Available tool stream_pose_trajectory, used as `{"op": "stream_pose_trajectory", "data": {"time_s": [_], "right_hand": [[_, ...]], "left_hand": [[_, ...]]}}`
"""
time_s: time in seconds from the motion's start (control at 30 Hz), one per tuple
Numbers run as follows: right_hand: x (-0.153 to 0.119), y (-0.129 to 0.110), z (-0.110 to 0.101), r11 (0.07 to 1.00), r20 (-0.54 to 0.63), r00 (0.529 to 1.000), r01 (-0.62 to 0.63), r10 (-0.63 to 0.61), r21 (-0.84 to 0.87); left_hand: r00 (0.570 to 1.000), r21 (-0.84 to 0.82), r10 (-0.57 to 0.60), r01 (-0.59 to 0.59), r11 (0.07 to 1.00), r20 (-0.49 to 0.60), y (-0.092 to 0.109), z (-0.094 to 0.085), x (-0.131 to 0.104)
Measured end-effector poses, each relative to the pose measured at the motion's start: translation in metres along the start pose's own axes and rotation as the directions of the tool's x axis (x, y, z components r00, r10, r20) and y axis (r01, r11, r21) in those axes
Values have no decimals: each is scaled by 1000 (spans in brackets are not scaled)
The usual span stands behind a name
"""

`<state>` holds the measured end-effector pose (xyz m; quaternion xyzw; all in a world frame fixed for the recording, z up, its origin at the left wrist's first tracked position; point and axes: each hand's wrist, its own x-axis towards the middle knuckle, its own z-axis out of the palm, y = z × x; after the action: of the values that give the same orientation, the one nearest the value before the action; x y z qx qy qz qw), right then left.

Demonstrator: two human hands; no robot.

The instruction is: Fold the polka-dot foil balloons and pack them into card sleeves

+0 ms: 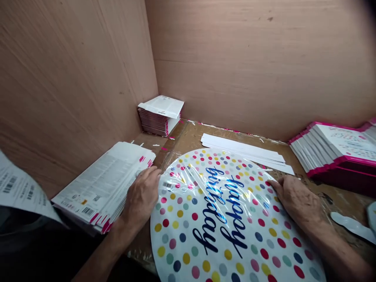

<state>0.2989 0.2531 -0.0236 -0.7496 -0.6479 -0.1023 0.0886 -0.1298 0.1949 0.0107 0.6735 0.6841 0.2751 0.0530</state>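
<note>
Left hand (142, 194) and right hand (295, 197) hold disc (217, 211) edges

Bench (190, 135): brown, shiny in patches.
Walls (252, 58): pinkish-brown wood, meeting in a corner at the back.
Corner stack (160, 115): white printed cards, pink showing along the edges, top one askew.
Left stack (96, 176): larger white printed cards, unevenly piled, pink marks on the edges.
Strips (243, 148): plain white, overlapping, lying toward the back.
Right pile (346, 141): white printed pieces with pink borders, overlapping in a row.
Scraps (164, 149): small, pink or white, strewn toward the back.
Sheet (23, 192): white, barcoded, curling, far left.
Wavy piece (354, 225): white, at the right.
</note>
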Motion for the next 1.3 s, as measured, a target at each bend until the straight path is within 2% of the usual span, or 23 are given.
{"op": "stream_pose_trajectory", "data": {"time_s": [0.07,0.13,0.2,0.27,0.3,0.37,0.43,0.53,0.63,0.67,0.73,0.83,0.93,1.03,1.1,1.2,1.27,1.3], "right_hand": [[-8,-50,-6,988,-142,979,154,-149,21],[-28,-125,-13,882,-169,909,412,-381,228],[-52,-211,-23,769,-123,841,534,-527,351],[-72,-287,-34,738,-21,792,579,-611,346],[-79,-317,-41,744,11,782,588,-623,318],[-87,-355,-52,736,111,745,604,-658,306],[-87,-368,-62,732,184,720,595,-669,333],[-78,-356,-69,734,201,729,550,-655,398],[-66,-327,-67,757,168,782,485,-600,438],[-62,-317,-65,755,166,808,425,-565,499],[-59,-302,-60,688,206,849,227,-486,689],[-58,-289,-52,514,304,868,-67,-393,855],[-60,-280,-47,478,334,889,-156,-314,864],[-59,-259,-49,409,351,902,-229,-253,883],[-57,-235,-54,323,351,907,-268,-235,908],[-56,-184,-61,166,378,903,-348,-203,922],[-56,-146,-62,136,418,893,-399,-166,907],[-56,-127,-61,158,442,886,-420,-142,894]], "left_hand": [[996,-45,-62,59,997,-66,-12,-1,-24],[983,-133,-138,122,984,-119,-19,1,-40],[962,-235,-230,192,953,-146,-21,4,-50],[946,-319,-296,243,916,-128,-22,7,-55],[940,-345,-318,260,902,-122,-24,7,-56],[931,-379,-344,277,883,-120,-29,5,-56],[925,-432,-360,278,858,-120,-34,1,-54],[922,-514,-367,256,819,-125,-34,-7,-54],[926,-491,-341,223,842,-165,-21,-13,-53],[932,-467,-324,216,858,-165,-16,-14,-51],[949,-401,-287,216,890,-127,-4,-13,-45],[973,-235,-232,222,946,-15,9,-5,-31],[987,-33,-124,128,991,100,11,5,-20],[980,152,-9,-21,988,199,7,4,-16],[964,264,35,-108,958,265,7,-4,-18],[937,379,78,-213,900,341,17,-22,-29],[920,343,142,-275,898,365,34,-29,-45],[898,270,191,-313,911,396,45,-30,-57]]}}
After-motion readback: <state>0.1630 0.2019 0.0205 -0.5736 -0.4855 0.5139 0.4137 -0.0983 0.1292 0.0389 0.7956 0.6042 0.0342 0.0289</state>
